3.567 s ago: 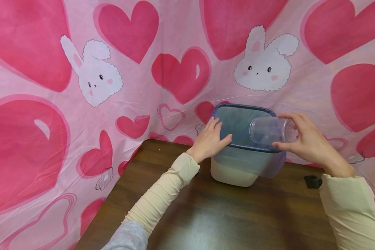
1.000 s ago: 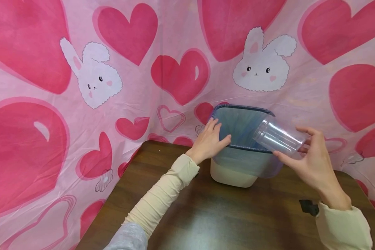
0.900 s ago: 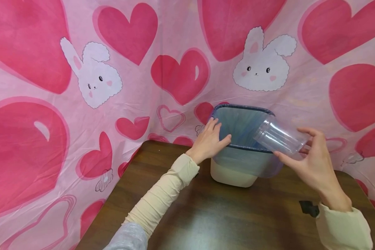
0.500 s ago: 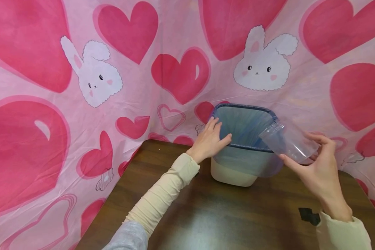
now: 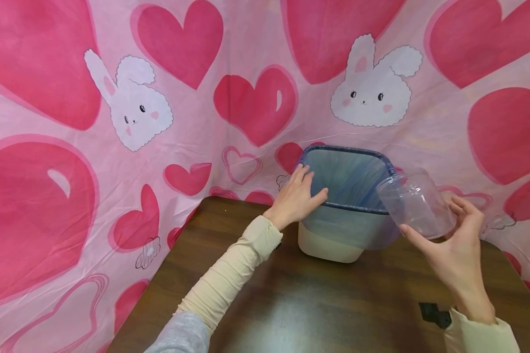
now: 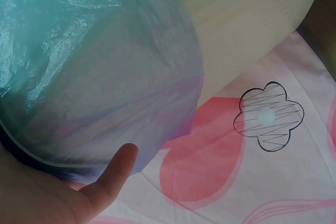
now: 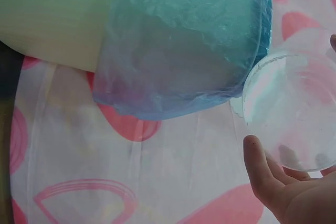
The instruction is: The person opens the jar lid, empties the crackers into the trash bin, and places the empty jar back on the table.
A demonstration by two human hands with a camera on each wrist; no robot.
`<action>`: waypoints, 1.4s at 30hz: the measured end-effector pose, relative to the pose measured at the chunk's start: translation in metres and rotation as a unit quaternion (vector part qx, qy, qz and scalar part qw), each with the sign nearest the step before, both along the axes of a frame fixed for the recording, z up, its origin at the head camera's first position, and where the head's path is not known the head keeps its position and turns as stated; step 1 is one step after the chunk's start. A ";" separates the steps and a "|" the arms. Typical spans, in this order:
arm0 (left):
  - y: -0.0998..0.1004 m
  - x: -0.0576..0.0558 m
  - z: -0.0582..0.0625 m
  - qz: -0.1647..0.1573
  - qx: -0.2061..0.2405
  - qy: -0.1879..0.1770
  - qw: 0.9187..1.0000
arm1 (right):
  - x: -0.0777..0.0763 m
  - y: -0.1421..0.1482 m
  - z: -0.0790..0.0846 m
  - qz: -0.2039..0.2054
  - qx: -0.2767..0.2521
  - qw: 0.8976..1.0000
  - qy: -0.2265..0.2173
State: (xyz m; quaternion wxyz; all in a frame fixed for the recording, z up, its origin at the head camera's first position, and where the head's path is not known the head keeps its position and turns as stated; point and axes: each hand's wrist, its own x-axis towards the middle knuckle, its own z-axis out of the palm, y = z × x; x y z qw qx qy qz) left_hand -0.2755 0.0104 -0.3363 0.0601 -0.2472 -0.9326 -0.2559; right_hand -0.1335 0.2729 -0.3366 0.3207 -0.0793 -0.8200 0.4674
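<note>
A white bin point(image 5: 331, 245) stands on the table, lined with a translucent blue bag point(image 5: 349, 225) folded over its rim. My left hand point(image 5: 296, 198) rests on the bin's left rim with its fingers spread. At the bin's right side my right hand point(image 5: 455, 245) grips a clear plastic jar point(image 5: 417, 203), thumb in front and fingers behind. The jar tilts, its ridged mouth toward the upper left, right at the bin's right rim. In the right wrist view the see-through jar point(image 7: 294, 114) shows nothing inside, beside the bag point(image 7: 178, 45).
The brown wooden table point(image 5: 291, 304) reaches back to a pink cloth point(image 5: 194, 132) with hearts and rabbits, hung close behind the bin. A black strap piece point(image 5: 435, 314) shows at the right cuff.
My right hand has turned the jar from lying level over the bin's opening to a tilt, and moved it right and slightly down. The left hand and bin have stayed in place.
</note>
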 end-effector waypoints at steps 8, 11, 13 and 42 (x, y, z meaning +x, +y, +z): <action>0.000 0.000 0.001 0.000 0.002 0.004 1.000 | 0.006 0.001 -0.012 -0.021 0.011 0.998 -0.065; 0.000 0.000 0.001 0.001 0.002 0.001 1.000 | 0.006 -0.001 -0.016 -0.030 0.007 0.997 -0.066; 0.000 0.000 0.000 0.000 0.002 -0.001 1.000 | 0.007 -0.003 -0.019 -0.034 0.002 0.997 -0.065; -0.001 0.001 0.000 -0.003 0.015 0.006 1.000 | 0.016 -0.018 -0.028 -0.011 -0.022 0.996 -0.087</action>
